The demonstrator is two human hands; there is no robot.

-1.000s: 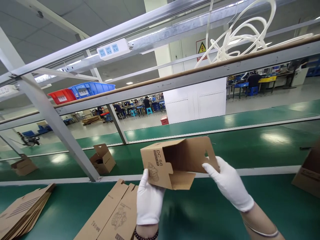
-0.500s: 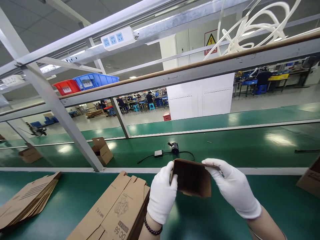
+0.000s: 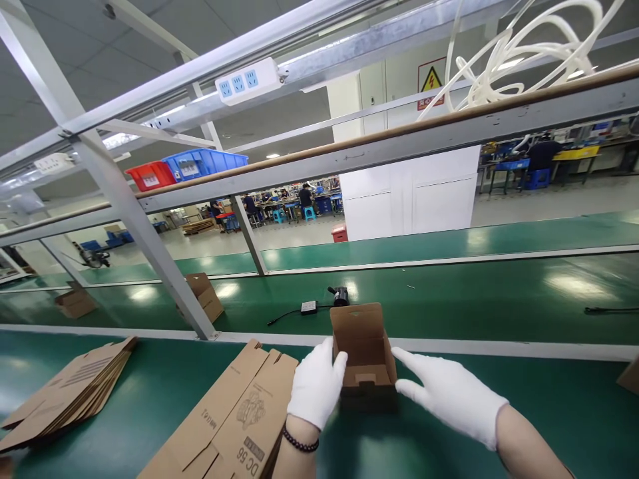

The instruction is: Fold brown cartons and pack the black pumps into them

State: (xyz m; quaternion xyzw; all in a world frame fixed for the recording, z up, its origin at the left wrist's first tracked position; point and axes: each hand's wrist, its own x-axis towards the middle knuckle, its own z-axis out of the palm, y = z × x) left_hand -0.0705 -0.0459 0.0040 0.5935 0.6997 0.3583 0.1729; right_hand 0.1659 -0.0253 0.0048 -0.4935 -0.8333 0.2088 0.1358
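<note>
An open brown cardboard box [image 3: 367, 376] stands on the near green surface in front of me, its back flap raised and its inside facing me. My left hand [image 3: 315, 387], in a white glove, grips the box's left side, thumb over the edge and fingers along the outside. At the right wall, my gloved right hand [image 3: 444, 392] is open, thumb and fingers apart, fingertips at or close to the cardboard. Behind the box, a small black device [image 3: 340, 296] lies with a cable and a small labelled block [image 3: 308, 307].
Flat cartons printed DC 56 [image 3: 234, 419] lie left of my hands, with another stack of flat cartons [image 3: 70, 386] farther left. A formed box [image 3: 210, 303] stands behind a metal post [image 3: 144, 233]. Overhead runs a shelf rail [image 3: 349, 156] with red and blue bins [image 3: 207, 163].
The box has turned upright and come down onto the surface, its back flap now showing raised. My right hand has let go of the flap and opened beside the box.
</note>
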